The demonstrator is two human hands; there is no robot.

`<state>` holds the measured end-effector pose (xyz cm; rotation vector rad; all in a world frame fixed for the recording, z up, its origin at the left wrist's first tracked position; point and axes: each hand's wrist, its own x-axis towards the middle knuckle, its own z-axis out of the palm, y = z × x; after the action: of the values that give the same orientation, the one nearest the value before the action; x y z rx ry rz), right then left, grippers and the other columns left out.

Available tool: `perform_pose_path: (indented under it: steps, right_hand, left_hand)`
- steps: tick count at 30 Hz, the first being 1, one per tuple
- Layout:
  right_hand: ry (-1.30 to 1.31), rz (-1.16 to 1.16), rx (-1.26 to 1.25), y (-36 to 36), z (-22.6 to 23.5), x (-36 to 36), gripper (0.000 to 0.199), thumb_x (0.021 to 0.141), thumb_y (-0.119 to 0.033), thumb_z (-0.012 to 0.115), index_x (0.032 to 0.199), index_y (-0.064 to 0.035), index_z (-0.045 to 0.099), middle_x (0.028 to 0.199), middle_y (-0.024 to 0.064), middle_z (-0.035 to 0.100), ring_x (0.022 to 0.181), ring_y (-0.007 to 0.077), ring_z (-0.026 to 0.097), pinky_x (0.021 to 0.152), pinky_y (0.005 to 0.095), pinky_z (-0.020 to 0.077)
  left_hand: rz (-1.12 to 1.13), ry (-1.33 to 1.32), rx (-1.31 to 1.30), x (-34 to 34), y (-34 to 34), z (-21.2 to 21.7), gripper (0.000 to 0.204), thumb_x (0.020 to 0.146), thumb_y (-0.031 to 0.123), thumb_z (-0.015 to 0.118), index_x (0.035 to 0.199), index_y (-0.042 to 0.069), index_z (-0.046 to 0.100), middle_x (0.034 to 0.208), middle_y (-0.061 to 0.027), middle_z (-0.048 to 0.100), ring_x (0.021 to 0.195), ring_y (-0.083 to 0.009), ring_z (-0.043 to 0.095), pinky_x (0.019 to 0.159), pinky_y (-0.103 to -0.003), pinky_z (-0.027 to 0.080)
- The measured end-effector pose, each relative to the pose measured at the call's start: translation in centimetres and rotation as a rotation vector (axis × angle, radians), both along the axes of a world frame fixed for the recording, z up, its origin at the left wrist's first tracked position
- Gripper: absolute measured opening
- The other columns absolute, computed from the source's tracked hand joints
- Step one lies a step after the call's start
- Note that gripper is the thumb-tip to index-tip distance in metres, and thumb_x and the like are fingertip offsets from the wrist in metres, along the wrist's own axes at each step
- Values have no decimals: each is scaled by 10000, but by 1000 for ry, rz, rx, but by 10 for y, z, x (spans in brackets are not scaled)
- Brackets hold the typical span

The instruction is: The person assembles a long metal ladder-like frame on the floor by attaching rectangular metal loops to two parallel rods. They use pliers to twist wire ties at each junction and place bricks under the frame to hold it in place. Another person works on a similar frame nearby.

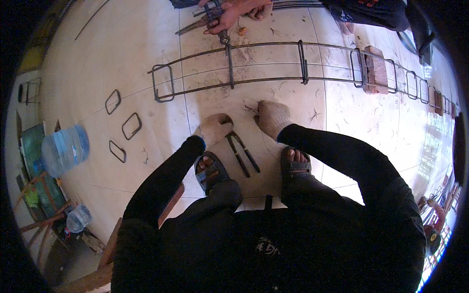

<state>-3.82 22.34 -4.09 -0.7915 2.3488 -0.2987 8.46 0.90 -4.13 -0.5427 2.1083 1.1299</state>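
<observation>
Nearest to me stood two sandals [213,177], one on each of the wearer's feet, planted on the tiled floor [161,168]. To the left were two containers, both clear plastic: a smaller jug [78,218] beside some wooden bars [51,219], and farther off a big bluish jug [66,149]. I could not tell what either one held — their walls only gave me glare and ribs.

Between the feet I had one pair of pincers [238,156], its two dark handles spread a little and pointing back toward the wearer. Its head end met the left hand [214,129], whose fingers were curled in there; I could not tell whether they were clamped on it. The right hand [273,118] was just beyond the tool and to its right, fingers bent, with a few thin wires [250,108] at their tips; whether they gripped these, I could not tell from my end.

Off to the left I counted three loose wire loops [139,121] lying on the floor. Past the hands ran a frame [268,78] of two long bars, with three loops in its near stretch and more toward the right — too small there to count. I made out one reddish block [376,71] among them. Farthest away, a co-worker's hand [229,17] held a second tool [213,13] over the frame.
</observation>
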Motion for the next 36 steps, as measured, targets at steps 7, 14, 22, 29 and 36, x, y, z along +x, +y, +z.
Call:
perform_pose_path:
  steps: [7,14,22,29,36]
  right_hand:
    - [45,-3,-140,1,-12,-6,237,884,-207,633,860,-16,772,880,244,765,863,406,764,784,494,616]
    - [-132,-143,-294,-9,21,10,278,873,-243,735,966,19,729,848,201,749,802,330,741,762,440,592]
    - [-785,-380,-463,-17,32,15,90,942,-144,720,977,-61,713,868,89,729,815,218,743,695,374,591]
    - [-650,-121,-541,-21,-39,37,210,1010,-169,698,1136,-4,673,877,94,696,724,245,728,691,416,666]
    - [-1154,-781,-459,-82,27,81,273,1023,-191,707,1157,43,662,903,98,710,690,210,698,632,362,629]
  left_hand:
    - [-225,338,-447,-21,32,51,438,908,370,741,1220,65,758,1185,-189,759,1114,-336,730,1020,-450,560]
    - [454,381,199,-22,41,41,322,981,233,727,1215,13,752,1144,-166,792,1064,-276,758,987,-367,565]
    - [403,459,172,-17,15,52,278,959,246,757,1126,26,788,1082,-141,799,1004,-252,762,939,-363,580]
    - [637,910,-632,-10,-54,30,402,888,345,814,1159,52,760,1092,-155,766,1002,-331,735,884,-419,577]
    - [606,270,-382,17,-218,19,520,971,481,710,1174,9,789,1083,-130,811,966,-238,751,841,-367,556]
